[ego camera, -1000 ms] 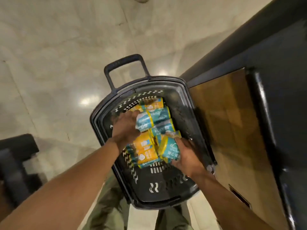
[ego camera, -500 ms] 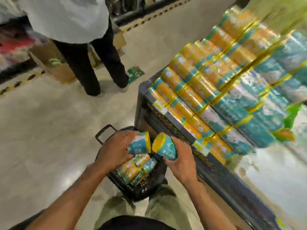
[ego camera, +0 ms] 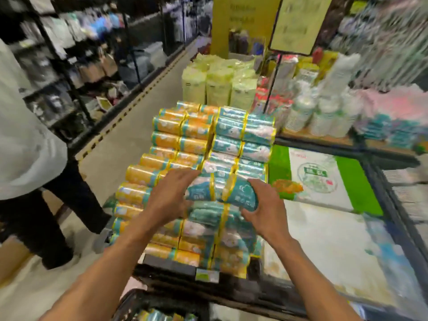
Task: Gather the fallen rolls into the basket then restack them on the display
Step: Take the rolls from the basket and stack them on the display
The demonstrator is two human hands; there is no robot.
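**A:** What is hard to make out?

**B:** The black plastic basket (ego camera: 148, 297) is cut off by the bottom edge. Only its rim and a few roll tops inside show. The far shelves are smeared by blur.

**A:** And the hands?

**B:** The left hand (ego camera: 171, 198) grasps a teal plastic-wrapped roll with a yellow band (ego camera: 199, 191). The right hand (ego camera: 264, 212) is curled round the end of a second teal wrapped roll (ego camera: 240, 193). The two rolls meet end to end over the teal column of the stacked display of orange and teal cylindrical rolls (ego camera: 185, 140). I cannot tell whether they rest on the layer beneath, as the palms and blur hide the underside.

**A:** Edges?

**B:** The stack sits on a dark table (ego camera: 166, 267), its front rolls at the lip.

**A:** Room around it?

**B:** On the left is the grey floor aisle (ego camera: 129, 126), with a person in a white top and black trousers (ego camera: 27, 147) near the display's front corner. On the right, a glass-lidded freezer chest (ego camera: 324, 205) stands just beside the stack.
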